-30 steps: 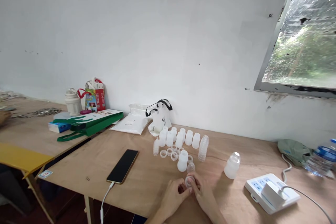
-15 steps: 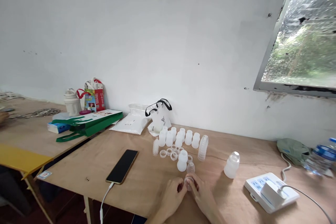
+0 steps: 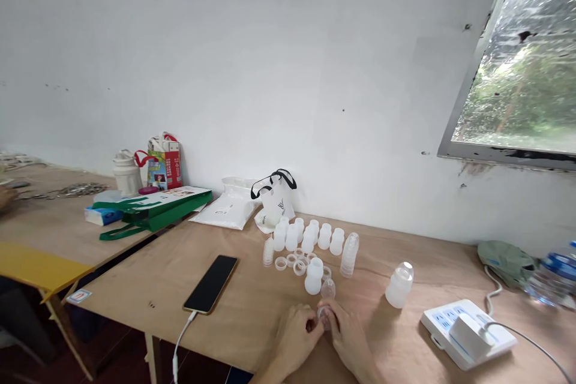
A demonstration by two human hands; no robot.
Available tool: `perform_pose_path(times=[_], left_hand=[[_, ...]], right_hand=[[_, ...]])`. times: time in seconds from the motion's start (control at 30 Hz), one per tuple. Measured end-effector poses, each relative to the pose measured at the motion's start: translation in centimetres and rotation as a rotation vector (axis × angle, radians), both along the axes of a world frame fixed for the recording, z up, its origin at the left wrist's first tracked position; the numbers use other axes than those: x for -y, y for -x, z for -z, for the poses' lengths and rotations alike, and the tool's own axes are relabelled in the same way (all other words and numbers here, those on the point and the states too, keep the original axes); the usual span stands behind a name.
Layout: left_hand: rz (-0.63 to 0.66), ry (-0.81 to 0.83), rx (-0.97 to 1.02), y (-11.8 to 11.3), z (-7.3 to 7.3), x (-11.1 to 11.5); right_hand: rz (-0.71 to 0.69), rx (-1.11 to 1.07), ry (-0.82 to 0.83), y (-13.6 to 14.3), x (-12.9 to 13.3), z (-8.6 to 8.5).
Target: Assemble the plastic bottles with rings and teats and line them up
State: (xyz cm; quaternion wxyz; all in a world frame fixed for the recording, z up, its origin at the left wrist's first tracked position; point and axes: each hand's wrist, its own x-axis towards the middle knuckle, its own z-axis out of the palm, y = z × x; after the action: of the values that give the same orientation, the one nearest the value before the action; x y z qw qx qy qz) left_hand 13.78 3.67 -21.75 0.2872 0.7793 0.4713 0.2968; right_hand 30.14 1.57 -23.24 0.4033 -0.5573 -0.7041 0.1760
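Note:
My left hand point(image 3: 300, 331) and my right hand point(image 3: 344, 331) meet at the table's front, their fingers pinched together on one small translucent bottle ring point(image 3: 322, 312). Fingertips cover most of it, so I cannot make out whether a nipple sits in it. Just beyond, a clear domed cap point(image 3: 328, 289) stands beside an open milky baby bottle point(image 3: 314, 277). Several loose bottle rings point(image 3: 299, 267) lie behind, in front of a group of milky bottles point(image 3: 308, 239). A stack of nested clear caps point(image 3: 350, 255) rises to their right, and a smaller ribbed stack point(image 3: 268, 251) to their left.
A capped bottle point(image 3: 399, 285) stands right of my hands, near a white power strip point(image 3: 468, 333) with a plugged-in charger. Leftward lies a phone point(image 3: 210, 284) on its cable. White bags point(image 3: 227, 207) rest by the wall. Another person's hand point(image 3: 6, 197) shows far left.
The whole view has shifted slightly, with things appearing a little further right. Both hands keep their pinch on the small ring, with only slight finger movement.

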Motion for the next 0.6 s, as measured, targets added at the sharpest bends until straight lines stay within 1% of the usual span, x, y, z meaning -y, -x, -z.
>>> perform_pose_path(times=[0.17,0.33,0.5,0.6], left_hand=[[-0.001,-0.018,-0.017,-0.1,0.4,-0.2],[-0.017,-0.02,-0.013,-0.1,0.9,-0.4],[-0.056,-0.009,-0.066,0.0,0.6,-0.2],[-0.058,0.007,-0.051,0.0,0.4,-0.2]], right_hand=[[-0.045,-0.006,0.029,-0.1,-0.1,0.1],[-0.082,0.002,0.034,0.0,0.1,-0.3],[-0.106,0.009,0.06,-0.1,0.3,-0.7],[-0.09,-0.012,0.075,0.0,0.3,-0.9]])
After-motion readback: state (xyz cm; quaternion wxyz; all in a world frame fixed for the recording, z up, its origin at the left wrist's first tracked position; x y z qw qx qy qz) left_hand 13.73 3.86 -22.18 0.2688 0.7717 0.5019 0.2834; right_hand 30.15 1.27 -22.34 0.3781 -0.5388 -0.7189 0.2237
